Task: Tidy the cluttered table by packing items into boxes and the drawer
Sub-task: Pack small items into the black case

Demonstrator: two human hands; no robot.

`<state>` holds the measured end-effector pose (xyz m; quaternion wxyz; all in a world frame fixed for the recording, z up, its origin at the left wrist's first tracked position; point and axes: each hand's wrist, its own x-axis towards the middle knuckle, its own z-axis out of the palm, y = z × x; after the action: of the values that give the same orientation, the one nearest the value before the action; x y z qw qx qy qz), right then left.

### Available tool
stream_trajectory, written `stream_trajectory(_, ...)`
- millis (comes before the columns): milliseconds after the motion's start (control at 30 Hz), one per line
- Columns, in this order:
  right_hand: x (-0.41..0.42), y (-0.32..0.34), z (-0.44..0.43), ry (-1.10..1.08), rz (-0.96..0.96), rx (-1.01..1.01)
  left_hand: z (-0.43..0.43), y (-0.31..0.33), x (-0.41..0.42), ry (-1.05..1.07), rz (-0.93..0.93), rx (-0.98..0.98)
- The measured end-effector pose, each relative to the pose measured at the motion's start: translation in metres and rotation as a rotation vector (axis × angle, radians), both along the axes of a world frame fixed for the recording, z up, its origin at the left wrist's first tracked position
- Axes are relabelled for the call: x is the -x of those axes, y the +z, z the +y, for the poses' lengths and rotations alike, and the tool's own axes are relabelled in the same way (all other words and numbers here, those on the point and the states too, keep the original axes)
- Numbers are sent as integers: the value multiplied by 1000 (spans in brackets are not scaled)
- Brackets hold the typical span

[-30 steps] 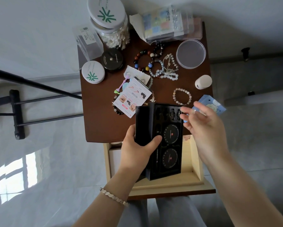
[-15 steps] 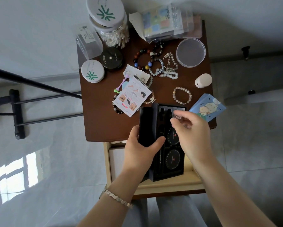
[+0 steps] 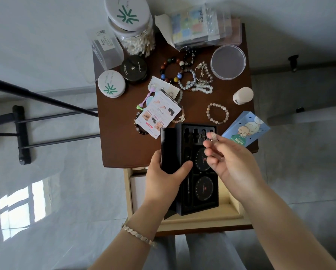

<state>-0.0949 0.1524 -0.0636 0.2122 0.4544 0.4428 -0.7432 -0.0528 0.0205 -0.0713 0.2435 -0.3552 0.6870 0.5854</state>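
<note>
Well, taking the open black box [image 3: 199, 166] as the mark and working from the left: far up and left of it a clear plastic case [image 3: 104, 49] stands at the far left corner of the brown table [image 3: 122, 149]. A white round tin [image 3: 111, 83] and a black compact [image 3: 133, 69] sit just beside the case, and a jar of cotton swabs [image 3: 133, 28] stands beyond those. Just up-left of the box lies a printed leaflet [image 3: 161, 113], its near corner right beside the box's raised lid, with a dark bead bracelet [image 3: 140, 126] partly under it.

The left hand [image 3: 166, 174] grips the box by that lid, fingers curled round the lid's left edge and the thumb laid across onto the tray. The box itself is half over the table's near edge and half over the open drawer [image 3: 202, 219] below (two round black discs show in its tray).

Over the box's right side hovers the right hand [image 3: 234, 164], thumb and forefinger pinching a small clear piece [image 3: 212, 136] that is too small to identify; its other fingers are loosely curled. Just beyond the box's far end lies a pale bead bracelet [image 3: 217, 113], and to the box's right a blue carton [image 3: 246, 131] juts past the table edge.
</note>
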Motion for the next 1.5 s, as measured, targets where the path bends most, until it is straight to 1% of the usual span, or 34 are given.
stream_trajectory(33,0,1,1,12,9,9,0,0,0,6,1,0)
stream_trajectory(100,-2,3,2,122,68,-78,0,1,0,12,-1,-7)
stream_trajectory(167,-5,3,5,282,139,-261,0,1,1,8,-5,-13)
stream_trajectory(233,-7,1,6,389,218,-435,0,1,1,4,-7,-18)
stream_trajectory(367,-12,-7,1,484,292,-750,3,2,1,-13,0,-26)
stream_trajectory(400,-13,-8,-2,500,307,-802,3,3,1,-15,2,-32)
stream_trajectory(667,-18,-17,-11,586,505,-1014,5,4,2,-11,17,-37)
stream_trajectory(833,-21,-19,-10,635,614,-1188,6,3,2,-4,17,-38)
stream_trajectory(900,-21,-17,-10,605,587,-1182,6,4,3,-1,18,-40)
stream_trajectory(933,-21,-16,-10,571,546,-1129,6,4,3,0,17,-44)
stream_trajectory(967,-20,-14,-10,531,489,-1035,7,5,3,3,16,-45)
stream_trajectory(1033,-18,-9,-9,456,383,-781,7,5,4,18,13,-38)
stream_trajectory(1067,-18,-6,-9,451,357,-685,6,5,5,26,11,-33)
stream_trajectory(1100,-19,-3,-8,478,358,-632,5,4,6,32,8,-31)
stream_trajectory(1200,-21,8,-1,612,404,-577,1,4,11,36,-14,-46)
stream_trajectory(1333,-17,19,9,680,440,-508,-3,3,15,70,-58,-64)
stream_trajectory(1400,-15,20,10,672,450,-491,-3,4,16,81,-56,-70)
stream_trajectory(1500,-15,17,5,585,439,-500,0,6,17,60,-33,-73)
